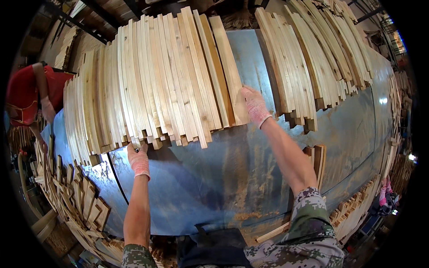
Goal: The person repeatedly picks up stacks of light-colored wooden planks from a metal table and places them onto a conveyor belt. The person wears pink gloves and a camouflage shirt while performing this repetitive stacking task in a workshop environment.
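Note:
A wide row of pale wooden strips point(152, 80) lies side by side on the metal table point(192, 178). Their near ends are uneven. My right hand point(255, 105), in a pinkish work glove, grips the near end of the wooden board point(226, 67) closing the row on the right. Its fingertips are partly hidden by the board's edge. My left hand point(138, 160), gloved alike, is at the near ends of strips left of the middle. Thumb and finger close round a strip end there, and the other fingers are hidden underneath.
Another row of strips point(308, 58) lies to the right, past a bluish gap. Loose offcuts point(85, 196) are heaped at the left edge. Short pieces point(319, 161) sit beside my right forearm. A person in red point(31, 94) stands at the far left; another person point(386, 198) is at the right.

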The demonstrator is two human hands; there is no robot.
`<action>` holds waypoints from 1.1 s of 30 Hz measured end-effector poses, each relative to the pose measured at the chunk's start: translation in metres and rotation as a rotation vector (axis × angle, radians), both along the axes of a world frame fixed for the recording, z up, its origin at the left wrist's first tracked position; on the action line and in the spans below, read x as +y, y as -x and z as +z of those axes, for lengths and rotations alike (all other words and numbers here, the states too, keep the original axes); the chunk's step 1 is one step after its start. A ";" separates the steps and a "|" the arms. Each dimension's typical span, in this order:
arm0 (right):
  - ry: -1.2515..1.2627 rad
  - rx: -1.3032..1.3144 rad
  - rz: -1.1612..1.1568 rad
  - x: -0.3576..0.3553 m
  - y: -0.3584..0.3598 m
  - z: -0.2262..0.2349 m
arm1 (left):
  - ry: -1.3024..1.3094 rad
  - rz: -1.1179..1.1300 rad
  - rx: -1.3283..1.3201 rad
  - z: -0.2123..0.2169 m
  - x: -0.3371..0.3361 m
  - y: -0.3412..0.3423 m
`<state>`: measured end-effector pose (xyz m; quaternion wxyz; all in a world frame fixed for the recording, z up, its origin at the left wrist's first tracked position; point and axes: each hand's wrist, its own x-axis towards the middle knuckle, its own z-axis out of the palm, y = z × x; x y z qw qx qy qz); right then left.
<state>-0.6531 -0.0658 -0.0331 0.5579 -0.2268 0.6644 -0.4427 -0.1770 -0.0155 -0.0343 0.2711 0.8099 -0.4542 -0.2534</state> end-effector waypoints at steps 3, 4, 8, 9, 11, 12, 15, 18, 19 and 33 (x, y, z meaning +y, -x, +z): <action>-0.059 0.051 -0.031 -0.002 -0.014 0.015 | -0.070 -0.023 0.086 0.001 0.004 -0.007; -0.095 -0.017 0.045 -0.005 -0.012 0.028 | -0.123 -0.004 0.097 0.006 0.001 -0.004; -0.051 -0.339 0.047 -0.007 0.003 0.020 | -0.049 -0.027 -0.030 -0.019 0.006 -0.024; -0.023 -0.407 0.031 -0.003 0.003 0.018 | -0.039 -0.040 -0.021 -0.018 0.005 -0.021; -0.055 -0.455 0.010 0.001 0.008 0.020 | -0.019 -0.060 -0.004 -0.016 0.004 -0.019; -0.071 -0.481 0.003 0.002 0.009 0.023 | -0.019 -0.058 -0.014 -0.018 0.005 -0.020; -0.116 0.041 0.284 -0.013 0.006 0.032 | -0.011 -0.060 -0.011 -0.017 0.006 -0.019; -0.260 0.725 0.619 -0.026 -0.016 0.052 | -0.013 -0.062 0.022 -0.006 0.005 -0.011; -0.172 0.767 0.578 -0.024 -0.019 0.046 | -0.033 -0.063 0.016 -0.002 0.005 -0.008; 0.098 0.868 0.227 -0.055 -0.016 0.002 | -0.198 -0.009 0.110 0.017 0.026 0.038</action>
